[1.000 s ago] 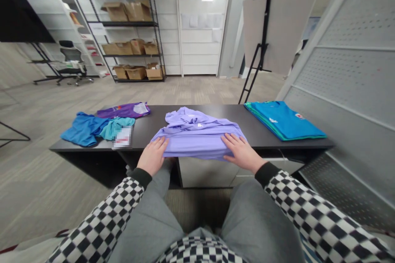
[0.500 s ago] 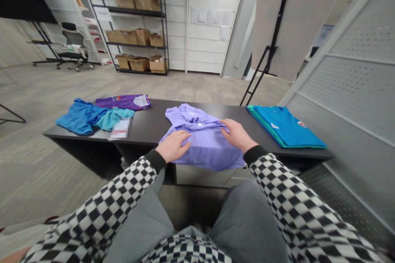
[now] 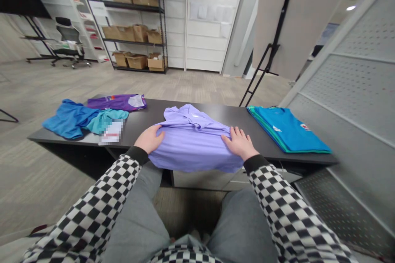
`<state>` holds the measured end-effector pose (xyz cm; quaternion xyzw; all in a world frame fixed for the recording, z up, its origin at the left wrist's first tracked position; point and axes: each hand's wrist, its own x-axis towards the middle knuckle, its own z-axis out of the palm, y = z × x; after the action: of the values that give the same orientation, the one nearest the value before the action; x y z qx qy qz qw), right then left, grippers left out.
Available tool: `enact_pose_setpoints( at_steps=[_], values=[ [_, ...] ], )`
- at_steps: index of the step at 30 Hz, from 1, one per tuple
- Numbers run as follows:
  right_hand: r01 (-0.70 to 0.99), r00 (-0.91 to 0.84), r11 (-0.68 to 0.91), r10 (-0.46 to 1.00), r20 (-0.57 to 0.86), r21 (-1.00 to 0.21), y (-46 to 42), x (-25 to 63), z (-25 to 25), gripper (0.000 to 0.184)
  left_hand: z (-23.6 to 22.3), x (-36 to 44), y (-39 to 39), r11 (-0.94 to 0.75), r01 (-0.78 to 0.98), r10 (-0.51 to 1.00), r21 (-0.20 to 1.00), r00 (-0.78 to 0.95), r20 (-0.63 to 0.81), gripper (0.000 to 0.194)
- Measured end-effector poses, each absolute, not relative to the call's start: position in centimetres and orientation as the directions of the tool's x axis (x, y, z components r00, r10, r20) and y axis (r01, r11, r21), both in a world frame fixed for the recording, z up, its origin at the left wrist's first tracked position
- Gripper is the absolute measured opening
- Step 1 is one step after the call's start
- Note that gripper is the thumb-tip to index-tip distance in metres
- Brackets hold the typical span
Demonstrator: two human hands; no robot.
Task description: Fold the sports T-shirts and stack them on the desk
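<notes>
Lavender fabric shirt (image 3: 194,148): atop dark rectangular worktop (image 3: 138,123). Bare left hand (image 3: 150,139), shifted outward to shirt's left edge; grip: cannot tell. Bare right hand (image 3: 241,144), shirt's right edge; grip released, fingers spread. Straightening apparently advancing.

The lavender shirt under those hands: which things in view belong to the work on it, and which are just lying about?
Part of the work:
- lavender shirt
- left hand and right hand, touching it
- dark table beneath

Apparently lying about, untouched:
- blue garment, teal garment, purple garment on the table's left
- folded blue shirt on its right
- cardboard boxes
- office chair
</notes>
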<state>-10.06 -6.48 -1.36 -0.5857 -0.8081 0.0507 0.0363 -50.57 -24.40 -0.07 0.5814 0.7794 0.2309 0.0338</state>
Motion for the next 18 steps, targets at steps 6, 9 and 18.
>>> enact_pose_setpoints(
  at_steps=[6, 9, 18],
  values=[
    [0.956, -0.285, 0.288, 0.957, 0.055, -0.054, -10.5, -8.7, -1.9, 0.097, 2.7, -46.5, -26.2, 0.442, 0.896, 0.875, 0.040, -0.441, 0.199, 0.052],
    [0.964, -0.262, 0.262, 0.965, 0.003, -0.050, -10.8, -9.1, -1.4, 0.096, 4.4, -43.9, -24.2, 0.343, 0.934, 0.905, 0.100, -0.357, 0.233, 0.044],
    [0.971, -0.226, 0.224, 0.974, -0.014, -0.083, -10.9, -9.5, -0.8, 0.094, 2.0, -45.2, -15.1, 0.220, 0.894, 0.945, 0.391, -0.295, 0.142, 0.035]
  ],
)
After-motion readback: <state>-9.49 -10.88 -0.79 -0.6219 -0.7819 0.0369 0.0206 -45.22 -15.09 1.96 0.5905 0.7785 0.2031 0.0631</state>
